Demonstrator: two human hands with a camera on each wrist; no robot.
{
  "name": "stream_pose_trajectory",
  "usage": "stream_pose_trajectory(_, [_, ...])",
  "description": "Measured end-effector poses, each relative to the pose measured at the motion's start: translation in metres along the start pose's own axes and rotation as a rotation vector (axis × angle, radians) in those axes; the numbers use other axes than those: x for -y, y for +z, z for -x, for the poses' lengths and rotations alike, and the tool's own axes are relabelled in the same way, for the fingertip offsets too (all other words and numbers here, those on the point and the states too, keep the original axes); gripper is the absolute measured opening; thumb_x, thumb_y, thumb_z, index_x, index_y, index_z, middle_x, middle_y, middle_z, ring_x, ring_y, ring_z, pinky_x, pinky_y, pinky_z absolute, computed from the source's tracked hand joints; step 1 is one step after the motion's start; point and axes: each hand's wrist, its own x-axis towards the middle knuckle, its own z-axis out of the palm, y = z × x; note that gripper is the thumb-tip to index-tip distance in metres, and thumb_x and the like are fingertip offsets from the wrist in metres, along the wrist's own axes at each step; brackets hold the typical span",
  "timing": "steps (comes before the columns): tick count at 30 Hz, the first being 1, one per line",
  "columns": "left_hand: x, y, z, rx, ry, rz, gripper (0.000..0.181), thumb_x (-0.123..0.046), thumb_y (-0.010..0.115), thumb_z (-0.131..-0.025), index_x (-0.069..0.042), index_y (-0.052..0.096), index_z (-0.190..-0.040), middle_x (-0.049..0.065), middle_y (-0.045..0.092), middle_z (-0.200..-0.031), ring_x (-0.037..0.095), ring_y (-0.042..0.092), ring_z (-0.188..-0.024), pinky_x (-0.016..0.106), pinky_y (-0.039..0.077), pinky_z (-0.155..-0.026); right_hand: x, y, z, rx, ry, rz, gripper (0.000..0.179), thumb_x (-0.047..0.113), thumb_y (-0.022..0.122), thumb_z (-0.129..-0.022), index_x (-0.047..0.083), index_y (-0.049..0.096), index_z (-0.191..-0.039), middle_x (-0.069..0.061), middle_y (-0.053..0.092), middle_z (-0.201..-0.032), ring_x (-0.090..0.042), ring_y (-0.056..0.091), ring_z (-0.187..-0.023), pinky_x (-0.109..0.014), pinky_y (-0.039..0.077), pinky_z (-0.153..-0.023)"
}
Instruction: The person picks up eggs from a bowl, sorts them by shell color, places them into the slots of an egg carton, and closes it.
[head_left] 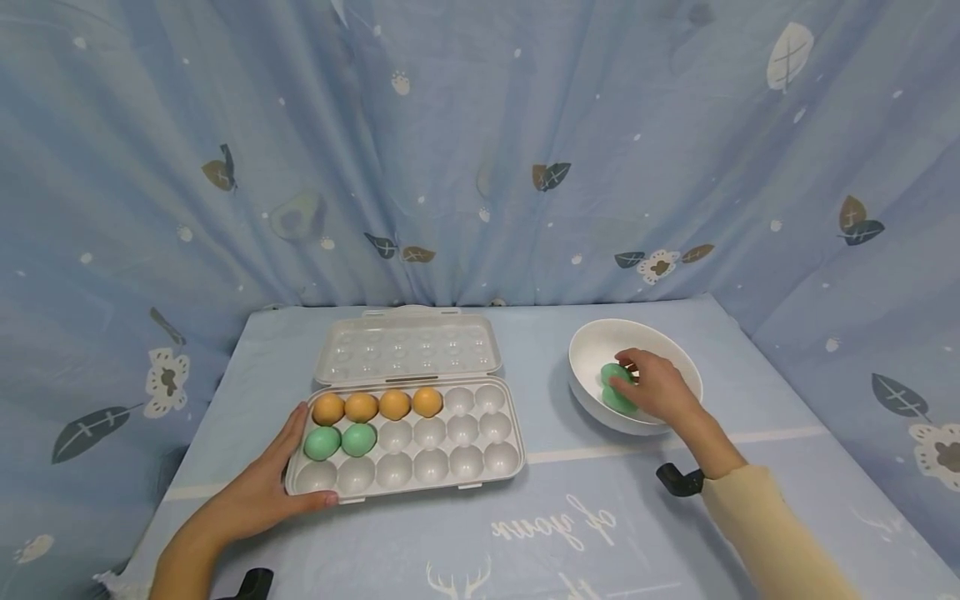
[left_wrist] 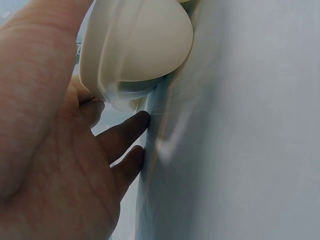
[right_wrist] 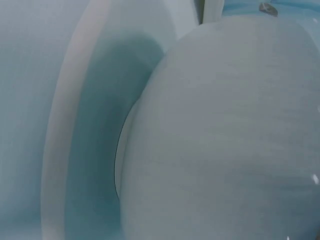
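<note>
A white egg tray point(head_left: 465, 479) lies open, its clear lid point(head_left: 408, 346) folded back. Four of one colour, orange balls point(head_left: 394, 404), run along the back row; two green balls point(head_left: 322, 443) sit in the middle row at the left. My left hand point(head_left: 251, 492) grips the tray's left end, thumb at the front edge; in the left wrist view other fingertips point(left_wrist: 142, 120) touch the cloth below. At the right, my right hand point(head_left: 660, 390) reaches into a white bowl point(head_left: 585, 392), pinching a green ball point(head_left: 615, 374). Another green ball point(head_left: 618, 402) lies just below it.
A pale blue cloth point(head_left: 555, 500) with white lettering covers the table. Patterned blue curtains point(head_left: 480, 167) hang close behind and at both sides. Seen from outside, the bowl's wall point(right_wrist: 220, 135) fills much of the right wrist view, and the right hand is hidden there.
</note>
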Motion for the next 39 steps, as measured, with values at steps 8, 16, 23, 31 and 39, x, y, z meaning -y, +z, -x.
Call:
stream_pose_trajectory(8, [-0.001,-0.001,0.0,0.006,-0.005,0.004,0.136,-0.047,0.087,-0.08,-0.015,-0.013,-0.165,0.024,-0.008,-0.171,0.057,0.005,-0.153,0.08,0.016,-0.112,0.016,0.013,-0.007,0.047,-0.117,-0.057,0.043,0.015,0.075,-0.094,-0.005,0.063,-0.131,-0.022,0.068,-0.125,-0.039,0.069,-0.111,-0.051,0.058,-0.093])
stream_pose_trajectory(16, [-0.002,-0.002,0.0,0.004,-0.005,0.002,0.136,-0.047,0.087,-0.079,-0.014,-0.012,-0.165,0.024,-0.007,-0.172,0.058,0.006,-0.153,0.08,0.016,-0.113,0.026,0.014,-0.011,0.107,-0.209,-0.031,0.042,0.002,0.073,-0.093,-0.003,0.063,-0.133,-0.019,0.068,-0.128,-0.037,0.068,-0.113,-0.051,0.057,-0.096])
stream_pose_trajectory(23, [-0.002,-0.002,0.001,0.002,0.004,-0.002,0.135,-0.047,0.087,-0.08,-0.013,-0.012,-0.165,0.025,-0.006,-0.171,0.058,0.006,-0.152,0.08,0.017,-0.113,0.027,0.013,-0.011,0.105,-0.263,0.003,0.034,-0.001,0.074,-0.09,0.0,0.07,-0.123,-0.014,0.072,-0.116,-0.032,0.069,-0.103,-0.047,0.059,-0.089])
stream_pose_trajectory(31, [0.002,0.0,0.002,-0.009,0.035,0.016,0.134,-0.044,0.088,-0.079,-0.014,-0.011,-0.166,0.024,-0.005,-0.171,0.058,0.006,-0.153,0.08,0.017,-0.112,0.033,0.006,-0.008,0.066,-0.236,-0.074,0.035,0.005,0.078,-0.09,0.0,0.069,-0.124,-0.015,0.072,-0.12,-0.036,0.07,-0.11,-0.05,0.058,-0.094])
stream_pose_trajectory(39, [0.003,0.0,0.001,-0.006,0.031,0.017,0.135,-0.046,0.088,-0.079,-0.016,-0.011,-0.166,0.023,-0.005,-0.172,0.056,0.006,-0.153,0.08,0.017,-0.113,0.044,-0.004,-0.003,-0.051,-0.238,-0.135,0.039,0.013,0.078,-0.093,0.0,0.067,-0.128,-0.017,0.07,-0.125,-0.034,0.07,-0.11,-0.048,0.059,-0.095])
